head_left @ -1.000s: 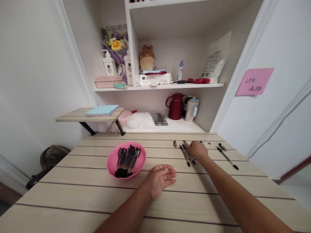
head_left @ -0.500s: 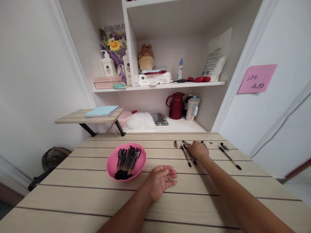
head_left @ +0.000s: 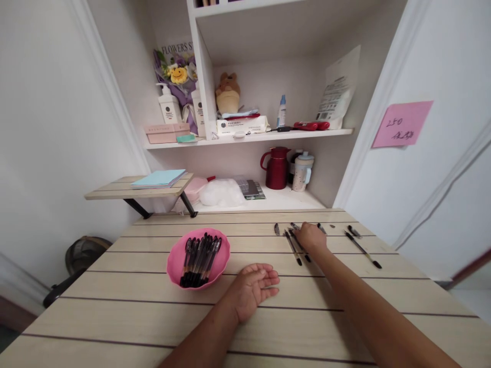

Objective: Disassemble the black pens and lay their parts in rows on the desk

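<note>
My left hand (head_left: 255, 289) rests on the tabletop, palm turned up and inward, its loosely bent fingers apart and holding nothing. A pink scalloped bowl (head_left: 174, 266) sits left of it, with a bunch of black capped pens (head_left: 199, 260) inside. Farther back, my right hand (head_left: 311, 238) reaches down with curled fingers at the upper ends of two uncapped pens (head_left: 293, 248) lying side by side. What its fingertips pinch is hidden. A pen cap (head_left: 294, 226) shows just beside those fingers. More caps (head_left: 276, 229) (head_left: 321, 228) lie nearby.
Right of my hand lie another uncapped pen (head_left: 363, 250) and a cap (head_left: 354, 232). A small dark piece (head_left: 332, 226) is near the back. A small raised stand (head_left: 111, 189) carries blue paper (head_left: 159, 178). Behind the table are a red jug (head_left: 276, 168) and a tumbler (head_left: 303, 173).
My right hand has shifted very slightly at the pens, its fingers still curled there. The left hand stays in place, and the view has tilted a little.
</note>
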### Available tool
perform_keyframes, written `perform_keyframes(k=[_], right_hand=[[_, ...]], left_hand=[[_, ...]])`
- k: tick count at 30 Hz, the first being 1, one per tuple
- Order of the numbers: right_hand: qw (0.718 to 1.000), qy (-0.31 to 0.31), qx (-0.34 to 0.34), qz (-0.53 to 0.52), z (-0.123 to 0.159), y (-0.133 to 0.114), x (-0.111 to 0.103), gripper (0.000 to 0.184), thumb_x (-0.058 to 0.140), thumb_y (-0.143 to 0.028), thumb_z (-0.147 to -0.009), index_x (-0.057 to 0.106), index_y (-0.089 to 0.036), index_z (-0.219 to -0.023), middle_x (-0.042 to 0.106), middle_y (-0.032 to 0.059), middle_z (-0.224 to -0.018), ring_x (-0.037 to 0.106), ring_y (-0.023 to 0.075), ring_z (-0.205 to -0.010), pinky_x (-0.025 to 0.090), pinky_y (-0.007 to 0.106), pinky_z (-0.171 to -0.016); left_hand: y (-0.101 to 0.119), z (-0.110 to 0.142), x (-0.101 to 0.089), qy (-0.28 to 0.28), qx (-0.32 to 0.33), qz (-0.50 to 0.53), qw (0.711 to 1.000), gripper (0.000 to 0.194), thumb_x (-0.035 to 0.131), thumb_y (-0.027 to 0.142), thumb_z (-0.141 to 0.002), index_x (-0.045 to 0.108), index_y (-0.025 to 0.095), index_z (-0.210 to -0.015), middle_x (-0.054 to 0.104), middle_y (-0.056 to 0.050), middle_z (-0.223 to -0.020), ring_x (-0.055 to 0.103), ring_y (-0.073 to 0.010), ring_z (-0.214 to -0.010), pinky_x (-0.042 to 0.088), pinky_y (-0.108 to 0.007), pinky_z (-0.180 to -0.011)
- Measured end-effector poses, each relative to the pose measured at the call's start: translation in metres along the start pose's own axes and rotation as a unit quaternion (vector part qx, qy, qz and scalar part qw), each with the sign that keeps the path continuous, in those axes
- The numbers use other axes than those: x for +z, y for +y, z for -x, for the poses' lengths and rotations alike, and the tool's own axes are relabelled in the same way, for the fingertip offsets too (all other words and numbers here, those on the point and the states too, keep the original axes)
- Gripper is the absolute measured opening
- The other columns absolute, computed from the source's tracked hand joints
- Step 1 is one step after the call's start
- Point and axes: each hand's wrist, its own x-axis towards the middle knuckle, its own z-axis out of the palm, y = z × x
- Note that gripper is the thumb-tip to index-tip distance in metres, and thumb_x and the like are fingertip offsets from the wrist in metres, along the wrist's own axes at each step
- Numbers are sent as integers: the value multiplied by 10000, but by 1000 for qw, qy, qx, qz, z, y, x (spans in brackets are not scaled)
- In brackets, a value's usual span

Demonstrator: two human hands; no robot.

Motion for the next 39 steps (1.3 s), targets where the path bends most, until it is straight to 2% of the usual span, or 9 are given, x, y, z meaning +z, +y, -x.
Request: perform_keyframes(k=[8, 14, 22, 28, 39], right_hand=[[1000, 2, 3, -3, 1, 2, 0, 347, 423, -331, -776, 622, -85, -918, 631, 195, -948, 595, 269, -892, 436, 334, -727], [1000, 3, -2, -4, 2, 11, -8, 358, 426, -349, -768, 594, -98, -961, 621, 189, -972, 584, 261, -906, 431, 332, -725], [998, -45, -50, -12, 19, 17, -10, 327, 437, -393, -744, 643, -139, -769, 662, 145, -841, 607, 246, -839, 427, 306, -703], [997, -61, -55, -8, 31, 13, -4, 319, 451, -381, -729, 630, -134, -821, 653, 161, -892, 604, 256, -855, 430, 329, -702], [997, -61, -44, -12, 29, 10, -4, 282, 440, -329, -726, 623, -141, -828, 656, 143, -898, 602, 252, -854, 429, 312, -675]], left_hand=[[-1, -1, -2, -7, -3, -3, 1000, 199, 602, 206, -706, 605, 137, -892, 617, -131, -928, 570, -225, -907, 337, -438, -884], [-1, -1, -2, -1, -2, -4, 1000, 206, 608, 212, -698, 604, 132, -888, 615, -137, -936, 572, -231, -907, 335, -444, -885], [-2, -2, -3, -4, 0, -5, 1000, 206, 603, 210, -702, 599, 136, -895, 618, -128, -932, 578, -223, -896, 341, -434, -877], [-2, -2, -2, 0, -2, -6, 1000, 205, 608, 217, -698, 602, 138, -887, 622, -128, -919, 575, -224, -898, 342, -430, -872], [-1, -1, -1, -1, -1, -6, 1000, 200, 597, 209, -710, 595, 134, -895, 617, -128, -928, 573, -216, -893, 360, -416, -863]])
